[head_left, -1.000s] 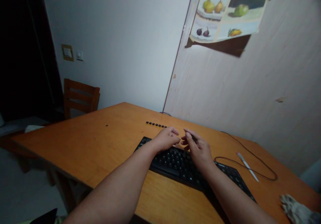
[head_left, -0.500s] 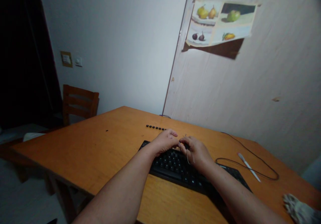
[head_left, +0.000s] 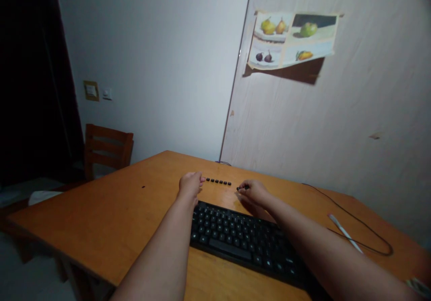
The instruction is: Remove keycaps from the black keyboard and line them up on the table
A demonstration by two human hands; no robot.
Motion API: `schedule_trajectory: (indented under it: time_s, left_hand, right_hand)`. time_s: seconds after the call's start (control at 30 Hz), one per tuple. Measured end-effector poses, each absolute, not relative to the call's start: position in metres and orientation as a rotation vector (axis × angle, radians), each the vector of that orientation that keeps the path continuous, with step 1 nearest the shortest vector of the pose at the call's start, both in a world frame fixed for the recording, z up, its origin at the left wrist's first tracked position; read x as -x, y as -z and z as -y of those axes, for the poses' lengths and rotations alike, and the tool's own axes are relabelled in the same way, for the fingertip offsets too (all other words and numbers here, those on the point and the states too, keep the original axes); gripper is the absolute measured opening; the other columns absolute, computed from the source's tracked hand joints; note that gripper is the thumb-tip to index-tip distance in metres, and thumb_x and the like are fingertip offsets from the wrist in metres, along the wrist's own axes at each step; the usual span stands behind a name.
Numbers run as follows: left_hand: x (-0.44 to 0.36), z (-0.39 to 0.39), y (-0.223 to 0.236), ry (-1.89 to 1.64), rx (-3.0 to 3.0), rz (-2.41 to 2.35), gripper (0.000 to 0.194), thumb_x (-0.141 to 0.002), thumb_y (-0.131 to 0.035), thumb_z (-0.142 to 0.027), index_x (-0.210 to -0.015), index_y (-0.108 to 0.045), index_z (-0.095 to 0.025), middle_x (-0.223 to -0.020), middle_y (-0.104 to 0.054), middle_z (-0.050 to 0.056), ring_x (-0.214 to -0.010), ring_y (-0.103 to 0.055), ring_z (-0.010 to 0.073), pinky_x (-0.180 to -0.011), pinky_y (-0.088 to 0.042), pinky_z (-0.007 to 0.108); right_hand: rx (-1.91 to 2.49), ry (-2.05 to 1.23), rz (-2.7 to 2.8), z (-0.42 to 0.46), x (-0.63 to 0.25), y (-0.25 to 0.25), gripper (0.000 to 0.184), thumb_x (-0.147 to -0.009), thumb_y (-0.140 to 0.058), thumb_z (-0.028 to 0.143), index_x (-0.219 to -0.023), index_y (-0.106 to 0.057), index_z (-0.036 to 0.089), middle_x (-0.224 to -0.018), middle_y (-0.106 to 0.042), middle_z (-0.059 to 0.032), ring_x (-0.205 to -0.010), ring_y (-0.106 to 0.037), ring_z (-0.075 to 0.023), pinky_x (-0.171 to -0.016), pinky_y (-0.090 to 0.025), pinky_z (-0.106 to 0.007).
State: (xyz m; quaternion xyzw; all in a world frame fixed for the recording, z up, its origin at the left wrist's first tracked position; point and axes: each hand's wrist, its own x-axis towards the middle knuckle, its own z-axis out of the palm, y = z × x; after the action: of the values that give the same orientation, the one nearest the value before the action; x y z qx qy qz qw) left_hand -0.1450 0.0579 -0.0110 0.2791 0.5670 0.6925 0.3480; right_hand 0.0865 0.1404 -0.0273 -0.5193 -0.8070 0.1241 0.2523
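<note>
Small black keycaps (head_left: 217,181) lie in a straight row on the table beyond the black keyboard (head_left: 229,236). At the row's left end is my left hand (head_left: 190,186), its fingers curled together and the tips beside the first visible keycap. What those fingers hold, if anything, is hidden. My right hand (head_left: 256,193) pinches a black keycap (head_left: 238,188) just off the row's right end, close above or touching the tabletop. Something else dark shows among its fingers, too small to make out. My right forearm covers the keyboard's right part.
A thin black cable (head_left: 357,218) curves over the table's right side, across a white-handled brush (head_left: 345,233). One small dark piece (head_left: 143,187) lies alone at the left. Beyond the table's left edge stands a wooden chair (head_left: 109,148).
Both hands have left the keyboard and moved apart. The left went to the row's left end; the right, with a keycap, went to its right end. The view has shifted slightly.
</note>
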Motion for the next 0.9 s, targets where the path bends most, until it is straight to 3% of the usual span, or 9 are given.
schedule_trajectory:
  time_s: [0.37,0.9]
  left_hand:
    - [0.146,-0.059,0.006,-1.838,-0.63,-1.423,0.016,-0.069,-0.059,-0.028,-0.075,-0.057,-0.014,-0.068,-0.063,0.004,-0.052,-0.05,0.0082,-0.044,-0.034,0.017]
    - [0.138,-0.054,0.002,-1.801,-0.725,-1.41,0.019,-0.069,-0.061,-0.033,-0.076,-0.058,-0.015,-0.067,-0.064,0.004,-0.058,-0.053,0.0107,-0.053,-0.039,0.02]
  right_hand:
    - [1.509,-0.295,2.21,-0.192,-0.071,0.047,0.01,-0.072,-0.067,0.025,-0.077,-0.074,0.019,-0.075,-0.072,-0.0055,-0.071,-0.063,-0.0169,-0.061,-0.041,-0.024]
    - [1.426,-0.35,2.268,-0.197,-0.07,0.046,0.014,-0.073,-0.067,0.023,-0.083,-0.076,0.021,-0.077,-0.072,-0.0056,-0.074,-0.064,-0.0183,-0.067,-0.044,-0.026]
